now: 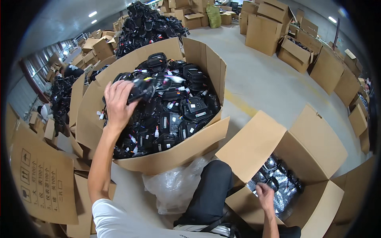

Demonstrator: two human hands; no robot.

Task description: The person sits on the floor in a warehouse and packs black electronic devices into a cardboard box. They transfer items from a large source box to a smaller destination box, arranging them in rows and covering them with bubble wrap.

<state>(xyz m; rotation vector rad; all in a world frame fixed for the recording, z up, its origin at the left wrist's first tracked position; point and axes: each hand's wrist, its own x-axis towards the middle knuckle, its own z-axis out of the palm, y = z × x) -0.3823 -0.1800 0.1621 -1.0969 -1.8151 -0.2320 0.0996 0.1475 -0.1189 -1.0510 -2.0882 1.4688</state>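
Observation:
My left hand is closed round a black plastic housing with coloured wires, held over a large open cardboard box. Many similar black housings fill that box, with white connectors and labels among them. Motion smears the held piece a little. Lower right, my right hand reaches into a smaller open cardboard box, its fingers curled together beside a rounded black part. Whether they grip that part is hidden. Shiny black parts and silvery bubble wrap lie inside the smaller box.
Clear plastic sheeting lies on the floor between the boxes, by my knee. A printed carton stands at the left. Behind the large box rises a heap of black parts. More cartons line the far right.

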